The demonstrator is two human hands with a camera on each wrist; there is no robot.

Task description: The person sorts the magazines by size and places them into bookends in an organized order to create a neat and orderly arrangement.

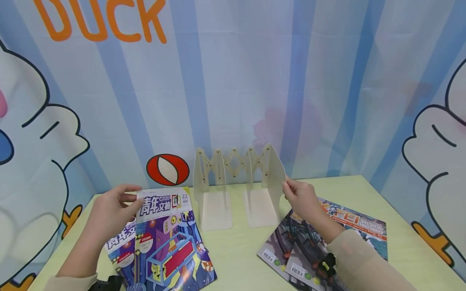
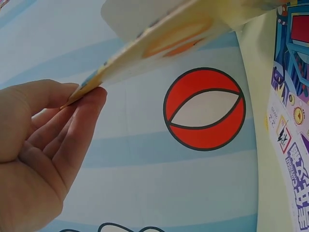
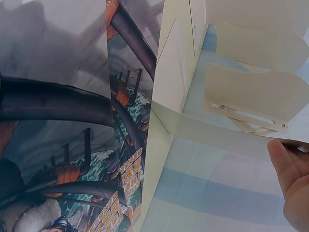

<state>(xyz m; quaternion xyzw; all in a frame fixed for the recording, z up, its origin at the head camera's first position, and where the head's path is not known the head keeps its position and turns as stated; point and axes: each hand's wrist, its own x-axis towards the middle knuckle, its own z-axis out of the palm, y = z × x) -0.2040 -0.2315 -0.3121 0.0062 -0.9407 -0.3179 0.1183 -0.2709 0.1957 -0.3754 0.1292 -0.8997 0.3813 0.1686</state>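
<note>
- Magazine sits front left on the table, overlapping a second magazine; left hand pinches it near the top-left corner between thumb and fingers
- Bookend stands upright at the back, near the middle; right hand pinches the edge of its right outer panel
- Magazine handling: likely light and floppy, glossy cover probably slick; corner pinch is fine for lifting an edge but would let the far end sag, so spine plus opposite edge looks safer; creases easily, not really fragile
- Bookend handling: panels look thin but stiff, probably light; jointed linkage likely shifts if pulled on one side only; hold panel edges or base plates, fingers off the joints
- Head view only: both hands together, whole bookend with its two base plates, dark-cover magazines under the right forearm
- Left wrist view adds: pinched edge nearly side-on, clearly thin, with a purple-titled cover lying apart from it; head view flattens that gap
- Right wrist view adds: slot and screws on an inner panel close up, thumb right on the outer edge; fingertips behind the panel are hidden, so pinch force can't be told
</note>
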